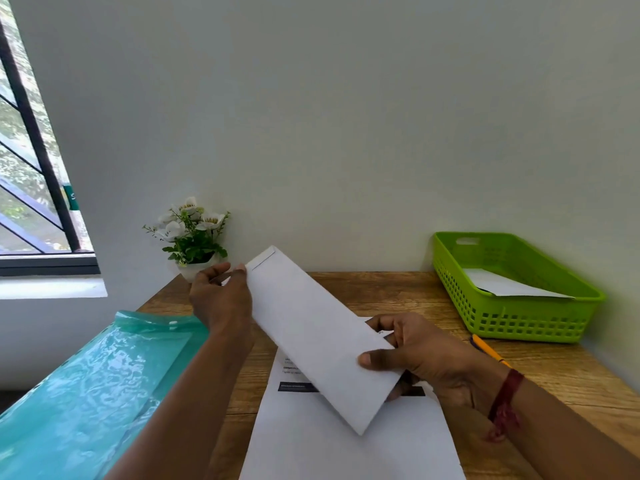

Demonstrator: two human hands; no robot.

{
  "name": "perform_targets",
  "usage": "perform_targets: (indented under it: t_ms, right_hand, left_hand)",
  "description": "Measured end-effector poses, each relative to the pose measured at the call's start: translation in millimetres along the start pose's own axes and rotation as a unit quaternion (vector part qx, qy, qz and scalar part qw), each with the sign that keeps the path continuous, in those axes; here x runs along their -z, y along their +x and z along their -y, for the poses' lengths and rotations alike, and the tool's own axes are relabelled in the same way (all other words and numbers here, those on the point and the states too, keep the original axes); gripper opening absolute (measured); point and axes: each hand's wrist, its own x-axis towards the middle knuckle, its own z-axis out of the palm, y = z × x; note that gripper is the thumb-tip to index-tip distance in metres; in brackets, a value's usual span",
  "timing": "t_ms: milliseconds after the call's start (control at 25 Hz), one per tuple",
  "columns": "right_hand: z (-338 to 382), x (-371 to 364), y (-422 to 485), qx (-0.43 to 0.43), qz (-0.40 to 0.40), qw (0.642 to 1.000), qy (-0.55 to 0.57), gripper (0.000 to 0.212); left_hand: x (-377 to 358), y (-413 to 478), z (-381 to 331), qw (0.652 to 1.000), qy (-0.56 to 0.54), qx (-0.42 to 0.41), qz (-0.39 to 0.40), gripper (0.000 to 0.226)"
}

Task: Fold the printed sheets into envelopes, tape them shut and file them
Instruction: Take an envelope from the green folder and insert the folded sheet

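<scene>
1. Holding a long white envelope (pixel 322 337) up off the tabletop (pixel 381 289), the person has it slanted across the head view. Its flap end points up and away to the left, and its other end points down toward the body.
2. The left hand (pixel 221 299) pinches the upper end, fingertips curled onto the edge just beside a narrow strip at the flap. The right hand (pixel 419 358) grips the lower half, with the thumb flat on the front face and the fingers curled behind. A red thread band (pixel 505 400) circles that wrist.
3. A printed sheet (pixel 346 445) lies flat and unfolded on the tabletop directly below the envelope, its text and a dark bar partly hidden by it. More sheets may lie under it, but I cannot tell.
4. At the far right a green plastic basket (pixel 519 323) holds a white paper piece (pixel 509 287). It is probably an envelope already filed, though its seal cannot be made out.
5. A translucent teal document folder (pixel 104 375) hangs over the tabletop's left edge. A yellow pencil (pixel 488 349) lies in front of the basket, and a small pot of white flowers (pixel 194 233) stands against the wall.
6. My reading is that the task is early to midway. One piece looks filed, while the envelope in hand seems unsealed, and whether it already has a sheet inside is not visible.
7. Still to do, as I judge it, are folding the flat sheet, inserting it, taping the flap and filing it in the basket. No tape shows anywhere in view.
</scene>
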Motion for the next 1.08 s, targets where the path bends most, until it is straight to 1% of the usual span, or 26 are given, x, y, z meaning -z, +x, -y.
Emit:
perform_targets:
  t_ms: [120,240,320,400,480,560,640,680,760,840,920,1000,1080]
  right_hand:
    - [6.1,20.3,-0.7,0.02,-0.064,0.996,-0.061,0.04]
    - [8.7,35.2,-2.1,0.053,-0.134,0.987,-0.07,0.038]
    - [9.4,40.3,-1.3,0.085,-0.188,0.976,-0.075,0.034]
    - [10.0,42.4,0.7,0.126,-0.246,0.957,-0.089,0.022]
    - [9.7,43.5,2.2,0.179,-0.3,0.93,-0.116,0.011]
    - [7.6,43.8,3.3,0.222,-0.356,0.887,-0.191,0.014]
    - [5.6,41.9,4.7,0.246,-0.393,0.844,-0.27,0.02]
    - [4.1,40.7,5.3,0.258,-0.399,0.824,-0.308,0.019]
    - [-0.5,37.8,6.6,0.289,-0.396,0.779,-0.391,0.014]
    - [-3.6,35.9,6.8,0.297,-0.386,0.747,-0.453,0.013]
    - [-4.0,35.3,6.5,0.289,-0.371,0.733,-0.491,0.015]
    - [-5.7,34.0,7.0,0.266,-0.355,0.736,-0.511,0.015]
    - [-8.7,33.1,8.0,0.243,-0.345,0.74,-0.524,0.014]
  left_hand:
    - [0.1,-3.5,-4.3,0.997,-0.031,0.014,0.076,0.021]
    - [1.5,-2.7,-7.2,0.985,-0.042,0.044,0.161,0.026]
    - [3.5,-2.9,-9.4,0.978,-0.024,0.045,0.201,0.023]
    - [5.2,-4.3,-13.8,0.974,-0.004,0.034,0.226,0.018]
    - [7.2,-5.0,-21.2,0.969,0.02,0.005,0.247,0.018]
    - [11.2,-1.6,-29.6,0.958,0.095,-0.056,0.265,0.018]
    - [16.2,3.1,-35.9,0.931,0.205,-0.118,0.277,0.019]
    - [18.4,4.9,-37.8,0.916,0.256,-0.138,0.278,0.02]
    - [22.1,6.3,-39.6,0.882,0.344,-0.158,0.282,0.021]
    - [25.6,7.3,-40.2,0.841,0.42,-0.161,0.301,0.023]
    - [29.2,9.8,-40.4,0.794,0.48,-0.156,0.339,0.026]
    - [31.2,11.1,-39.5,0.751,0.522,-0.147,0.377,0.028]
    - [30.5,10.3,-36.7,0.716,0.553,-0.15,0.398,0.03]
